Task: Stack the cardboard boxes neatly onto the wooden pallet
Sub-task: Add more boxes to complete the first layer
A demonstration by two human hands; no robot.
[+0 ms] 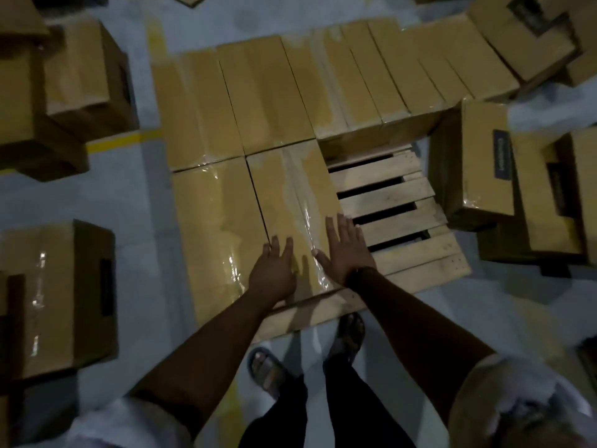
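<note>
Squarely on the pallet: a taped box under two flat palms.

The box (290, 202) is a long oblong of brown cardboard with glossy clear tape creased along its top seam. It lies at the near edge of the pallet (403, 227), touching a like neighbour (216, 221) on its left. The left hand (273, 273) rests flat by the box's left edge, fingers straight. The right hand (344, 250) lies spread by the right edge. Neither grasps anything. Right of the box, pale rough slats show with dark gaps between them. A far row (355, 76) of boxes covers the pallet's back. Loose boxes (58, 295), some bearing dark labels, stand stacked on the smooth grey floor (155, 221) at both sides.
</note>
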